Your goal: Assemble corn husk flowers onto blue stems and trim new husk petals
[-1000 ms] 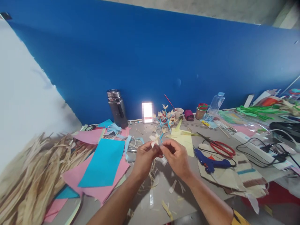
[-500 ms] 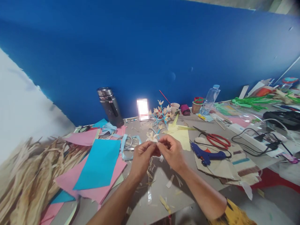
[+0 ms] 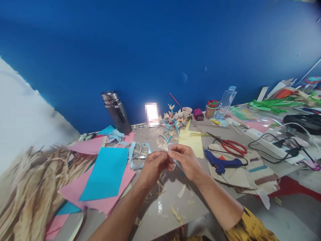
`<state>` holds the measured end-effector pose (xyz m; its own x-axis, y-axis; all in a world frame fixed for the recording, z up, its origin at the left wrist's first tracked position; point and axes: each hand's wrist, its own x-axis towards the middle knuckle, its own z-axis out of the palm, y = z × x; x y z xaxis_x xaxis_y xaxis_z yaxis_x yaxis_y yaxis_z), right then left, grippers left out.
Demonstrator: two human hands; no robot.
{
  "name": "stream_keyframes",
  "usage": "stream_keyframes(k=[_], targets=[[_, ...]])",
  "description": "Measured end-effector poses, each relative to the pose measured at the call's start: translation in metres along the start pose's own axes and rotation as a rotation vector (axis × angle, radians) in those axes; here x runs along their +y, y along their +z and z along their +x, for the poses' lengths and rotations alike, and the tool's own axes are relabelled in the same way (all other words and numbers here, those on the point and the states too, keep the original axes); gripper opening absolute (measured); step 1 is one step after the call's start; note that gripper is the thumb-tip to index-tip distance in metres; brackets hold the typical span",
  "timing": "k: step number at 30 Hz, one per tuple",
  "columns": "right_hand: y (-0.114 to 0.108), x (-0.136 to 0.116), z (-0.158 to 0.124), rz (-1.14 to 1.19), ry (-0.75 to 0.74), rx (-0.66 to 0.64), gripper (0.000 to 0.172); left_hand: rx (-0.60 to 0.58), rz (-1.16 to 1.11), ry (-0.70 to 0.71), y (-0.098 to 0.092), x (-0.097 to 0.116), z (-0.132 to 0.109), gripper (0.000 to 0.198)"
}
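Both my hands meet over the middle of the table, fingers pinched round the base of a small cream flower [image 3: 164,146] with pointed petals. My left hand [image 3: 155,166] is closed on it from the left, fingers curled under. My right hand [image 3: 185,158] pinches close beside, thumb and forefinger at the flower's base. A thin pale strip shows below the right fingers. Just beyond stands a branched blue stem with several cream flowers [image 3: 173,118]. Left of my hands lies a loop of light blue ribbon [image 3: 132,157].
Red-handled scissors [image 3: 233,147] and a blue glue gun [image 3: 222,163] lie at right, near a power strip [image 3: 265,142] with cables. Blue felt [image 3: 105,174] and dried husks [image 3: 37,194] lie at left. A dark flask [image 3: 116,112] and a plastic bottle [image 3: 225,103] stand along the wall.
The view has tilted slightly. My left fingers have opened a little below the flower, and my right hand has shifted slightly, with a pale strip now showing under it.
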<state>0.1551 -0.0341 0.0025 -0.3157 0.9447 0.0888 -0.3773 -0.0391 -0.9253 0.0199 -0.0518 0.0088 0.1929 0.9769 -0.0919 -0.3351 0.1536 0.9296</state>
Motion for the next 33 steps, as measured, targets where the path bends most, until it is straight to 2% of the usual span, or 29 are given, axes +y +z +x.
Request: stream_keyframes(k=[3,6,10,12,16,21,28,33], targets=[[-0.001,0.004,0.001,0.062,0.024,-0.006,0.025,-0.034,-0.022,-0.028,-0.001,0.0,0.0,0.031],[0.002,0.003,0.0,0.065,0.02,0.052,0.027,-0.047,-0.06,-0.011,-0.002,-0.001,-0.001,0.03],[0.008,-0.002,-0.001,-0.018,-0.041,0.168,0.025,0.029,-0.121,0.016,-0.001,-0.002,-0.001,0.028],[0.01,-0.004,-0.002,-0.059,-0.071,0.187,0.022,0.063,-0.183,-0.012,0.001,-0.002,-0.001,0.032],[0.009,-0.003,-0.004,-0.051,-0.068,0.145,0.021,0.07,-0.324,-0.079,0.002,-0.002,-0.001,0.036],[0.005,0.0,-0.005,-0.036,-0.098,0.107,0.02,-0.012,-0.431,-0.122,-0.001,-0.006,0.0,0.033],[-0.001,0.004,-0.009,0.047,-0.088,0.017,0.019,-0.065,-0.466,-0.184,-0.002,-0.007,-0.001,0.034],[-0.003,0.008,-0.01,0.115,-0.063,-0.118,0.022,-0.126,-0.419,-0.186,-0.006,-0.007,-0.001,0.035]])
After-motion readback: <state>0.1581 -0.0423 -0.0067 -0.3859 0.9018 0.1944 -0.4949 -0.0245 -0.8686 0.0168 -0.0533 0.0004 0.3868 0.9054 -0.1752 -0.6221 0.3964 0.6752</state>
